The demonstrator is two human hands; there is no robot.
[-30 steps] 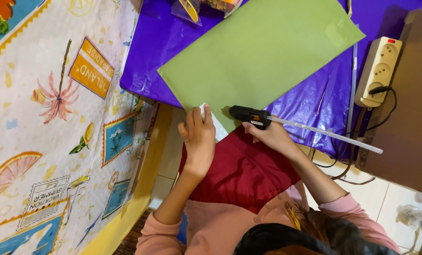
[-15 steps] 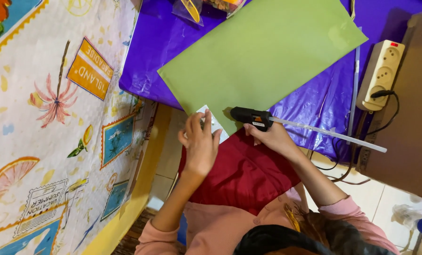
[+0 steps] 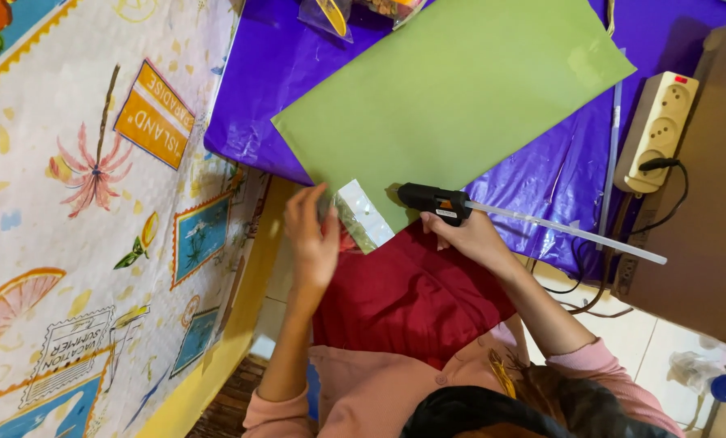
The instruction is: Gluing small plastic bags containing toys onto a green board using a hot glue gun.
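Head view: right hand (image 3: pixel 470 240) clenched on black hot-glue gun (image 3: pixel 434 201), nozzle pointing left, clear glue stick (image 3: pixel 566 232) trailing right. Small clear plastic packet (image 3: pixel 363 215) lies just left of nozzle, at the large green paper sheet's (image 3: pixel 460 97) edge, pinched by left hand (image 3: pixel 312 243).

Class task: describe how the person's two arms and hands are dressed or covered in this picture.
Both hands, the left hand and right hand, are bare: no gloves or rings are visible. The forearms are uncovered. Pink sleeves are pushed up towards the elbows, matching the pink top.
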